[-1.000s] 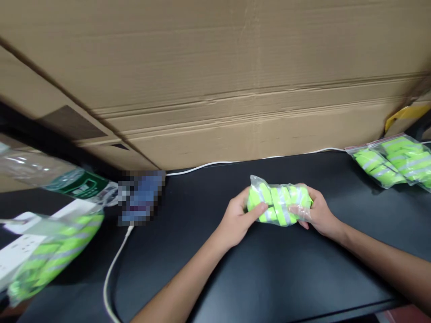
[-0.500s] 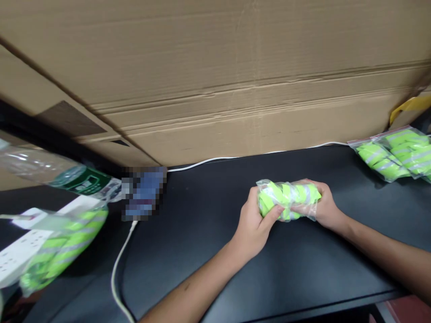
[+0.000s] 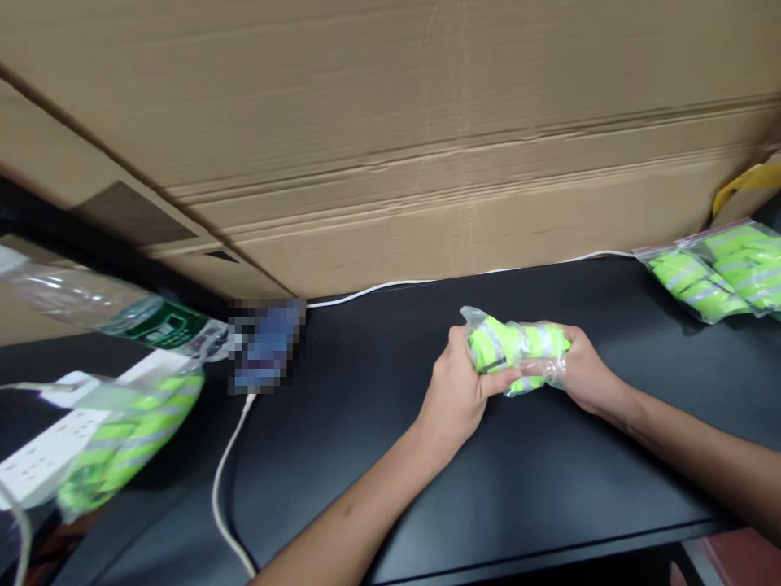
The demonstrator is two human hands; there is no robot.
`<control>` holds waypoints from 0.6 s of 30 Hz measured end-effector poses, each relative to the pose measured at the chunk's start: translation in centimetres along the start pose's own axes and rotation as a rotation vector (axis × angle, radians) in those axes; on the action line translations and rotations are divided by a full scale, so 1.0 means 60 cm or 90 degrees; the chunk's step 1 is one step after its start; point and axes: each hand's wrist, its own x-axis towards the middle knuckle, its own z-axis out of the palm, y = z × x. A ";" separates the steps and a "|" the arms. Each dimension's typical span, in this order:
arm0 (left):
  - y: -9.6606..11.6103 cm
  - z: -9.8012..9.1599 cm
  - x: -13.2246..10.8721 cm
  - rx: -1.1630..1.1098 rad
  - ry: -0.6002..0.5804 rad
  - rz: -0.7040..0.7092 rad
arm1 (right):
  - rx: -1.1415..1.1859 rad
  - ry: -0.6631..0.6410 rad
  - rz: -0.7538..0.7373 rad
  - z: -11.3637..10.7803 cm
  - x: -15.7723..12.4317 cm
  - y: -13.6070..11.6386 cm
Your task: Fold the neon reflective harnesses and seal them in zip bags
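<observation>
Both my hands squeeze one clear plastic bag of neon-green reflective bands (image 3: 516, 352) just above the black table (image 3: 378, 456). My left hand (image 3: 457, 391) wraps round the bag's left end, thumb across the front. My right hand (image 3: 577, 370) is closed round the right end, fingers pressed into the plastic. The bag looks rolled and compressed between them.
Two more filled bags of green bands (image 3: 717, 273) lie at the far right. Another green bag (image 3: 131, 435) rests on a white power strip (image 3: 37, 460) at the left, beside a plastic bottle (image 3: 91, 305). A white cable (image 3: 229, 480) crosses the table. A large cardboard box (image 3: 390, 138) stands behind.
My hands have pressed the bag tighter, so it looks shorter and more rolled. The view has drifted slightly; the hands stay in the same area of the table.
</observation>
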 end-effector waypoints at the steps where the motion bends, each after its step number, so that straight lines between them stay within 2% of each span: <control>1: -0.002 -0.006 0.005 0.019 0.030 0.020 | 0.009 0.004 0.019 -0.001 -0.002 -0.003; 4: -0.008 -0.026 0.014 0.020 0.080 0.048 | 0.029 -0.003 0.058 -0.007 -0.010 -0.007; 7: -0.010 -0.036 0.017 -0.013 0.117 0.043 | 0.039 -0.056 0.079 -0.013 -0.015 -0.010; 10: -0.010 -0.037 0.019 -0.109 0.128 -0.008 | 0.044 -0.093 0.101 -0.020 -0.015 -0.014; 13: -0.012 -0.046 0.027 -0.206 0.157 -0.074 | 0.043 -0.080 0.116 -0.034 -0.010 -0.020; 18: -0.023 -0.101 0.061 -0.297 0.374 -0.100 | -0.053 -0.018 0.103 -0.075 0.011 -0.024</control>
